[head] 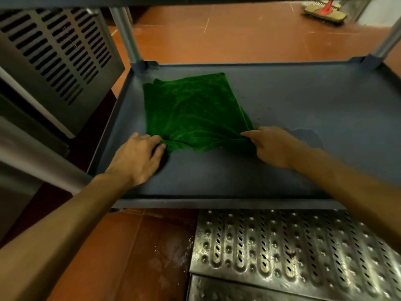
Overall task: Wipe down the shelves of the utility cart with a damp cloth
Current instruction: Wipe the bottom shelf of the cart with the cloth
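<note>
Both hands, the left hand (138, 158) and right hand (272, 146), pinch the near corners of the green cloth (195, 111), spread left of centre on the lower shelf (303, 101). A damp patch shows at centre right; most of this shelf looks unwiped yet.

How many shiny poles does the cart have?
2 round grey metal poles show: one at the far left corner of the blue cart shelf, one at the far right corner. Poles at the near corners may be hidden.

text: none legible | labels: none | brands: none | numbers: none | signs: none
</note>
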### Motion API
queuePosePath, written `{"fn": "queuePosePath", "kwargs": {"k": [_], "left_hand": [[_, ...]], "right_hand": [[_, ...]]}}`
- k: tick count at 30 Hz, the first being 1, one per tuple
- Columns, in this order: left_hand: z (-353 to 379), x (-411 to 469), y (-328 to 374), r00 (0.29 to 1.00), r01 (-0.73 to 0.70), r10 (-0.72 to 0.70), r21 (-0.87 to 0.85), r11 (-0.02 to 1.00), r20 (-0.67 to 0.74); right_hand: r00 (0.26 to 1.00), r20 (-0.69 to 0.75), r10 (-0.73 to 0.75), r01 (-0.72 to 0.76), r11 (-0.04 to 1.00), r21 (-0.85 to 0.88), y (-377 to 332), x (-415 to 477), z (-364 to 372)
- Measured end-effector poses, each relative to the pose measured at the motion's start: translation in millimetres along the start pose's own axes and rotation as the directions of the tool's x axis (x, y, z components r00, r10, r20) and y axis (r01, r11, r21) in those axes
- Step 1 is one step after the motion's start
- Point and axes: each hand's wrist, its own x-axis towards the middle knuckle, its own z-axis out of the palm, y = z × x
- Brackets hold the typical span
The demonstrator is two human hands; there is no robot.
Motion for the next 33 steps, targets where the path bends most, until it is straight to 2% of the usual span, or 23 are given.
{"fn": "queuePosePath", "kwargs": {"k": [12, 19, 27, 31, 33], "left_hand": [[-0.8, -54.1, 13.3, 0.998, -0.026, 0.034, -0.136, 0.990, 0.056], [-4.8, -72.2, 12.9, 0.992, 0.027, -0.006, -0.171, 0.985, 0.123], [-13.7, -78.2, 15.9, 0.993, 0.037, -0.005, -0.264, 0.964, 0.119], [-28.4, -80.4, 19.4, 0.991, 0.075, -0.028, -0.385, 0.920, 0.127], [-36.0, -84.9, 17.1, 0.983, 0.114, -0.033, -0.464, 0.878, 0.180]], "right_hand": [[0.998, 0.060, -0.005, -0.002, 0.993, 0.117, -7.8, -64.5, 1.3], [0.990, 0.136, 0.029, -0.050, 0.987, 0.155, -13.7, -86.2, -7.4], [0.979, 0.198, 0.054, -0.082, 0.987, 0.138, -26.2, -96.9, -21.4], [0.978, 0.195, 0.070, -0.119, 0.961, 0.250, -24.8, -99.9, -28.6], [0.972, 0.219, 0.083, -0.152, 0.934, 0.323, -23.7, -102.1, -34.6]]}}
